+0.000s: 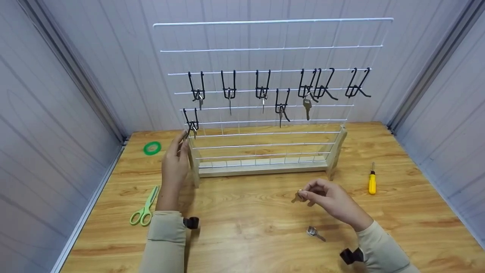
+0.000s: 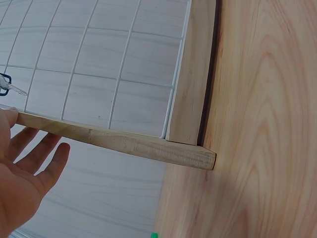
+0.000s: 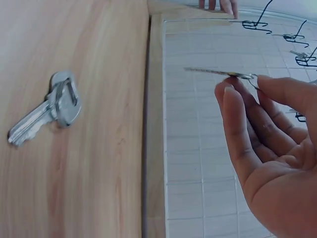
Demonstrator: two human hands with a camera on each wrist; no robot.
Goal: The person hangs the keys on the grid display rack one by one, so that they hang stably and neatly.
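My right hand pinches a small key by its ring, and the blade points away from the fingertips in the right wrist view. On the table below that hand lies another silver key with a ring. My left hand rests its fingertips on the wooden side post of a white wire rack, its other fingers extended and spread. Just above those fingertips, a black hook carries a key. Further keys, such as the one at the right, hang from hooks higher on the grid.
Two hooks at the upper right, including the outermost one, carry no key. Green scissors and a green tape roll lie left of the rack. A yellow screwdriver lies at the right. Panel walls enclose the table.
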